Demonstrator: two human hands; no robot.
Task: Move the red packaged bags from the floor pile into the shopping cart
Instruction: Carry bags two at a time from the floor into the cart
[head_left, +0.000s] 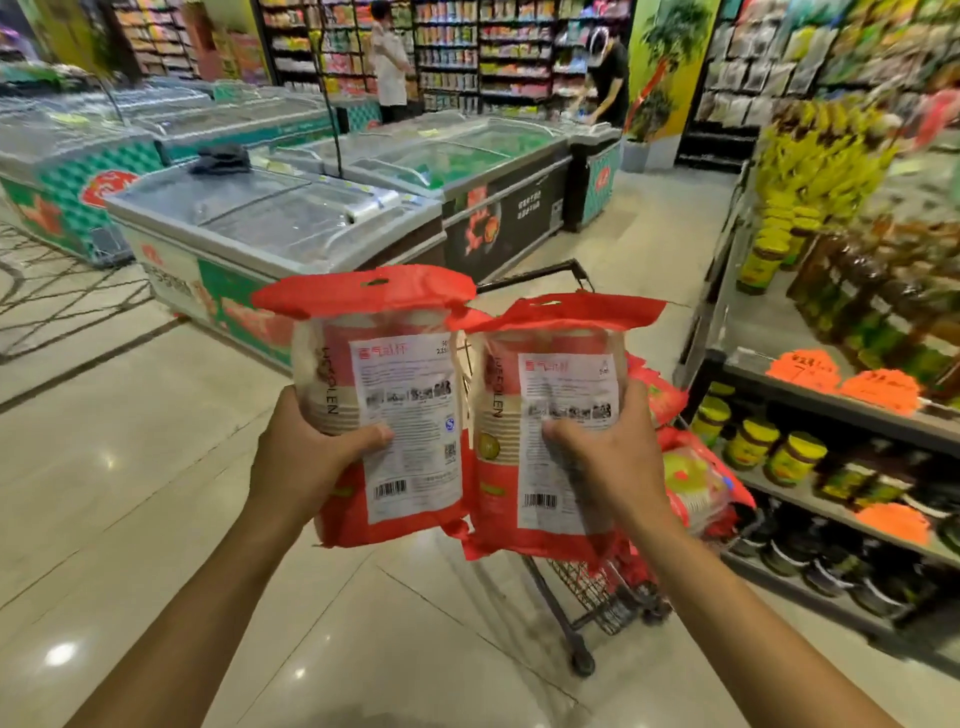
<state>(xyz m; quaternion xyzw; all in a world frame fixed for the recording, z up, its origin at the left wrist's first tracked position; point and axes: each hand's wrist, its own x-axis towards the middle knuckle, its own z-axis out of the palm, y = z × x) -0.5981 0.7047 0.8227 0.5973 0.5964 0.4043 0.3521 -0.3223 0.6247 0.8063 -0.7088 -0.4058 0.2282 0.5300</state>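
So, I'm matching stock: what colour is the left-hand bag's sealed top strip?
Red, on the red-and-clear plastic bag, head view.

The left bag (395, 415) is beside the right bag (550, 441), before the shopping cart (597, 597), which seemingly holds more bags (696, 483); freezers (270, 218) left, shelves (831, 415) right.

The pale, glossy tiled floor (156, 493) carries a wire shopping cart (587, 592) on its wheels, and red bags (696, 483) lie heaped in the cart's basket. Glass-topped chest freezers (270, 228) stand on the same floor to the left, one with a dark cloth (221, 158) lying on its lid. Just right of the cart stands a shelf unit (831, 408), with jars (753, 441) on a lower board and dark bottles (857, 291) higher up.
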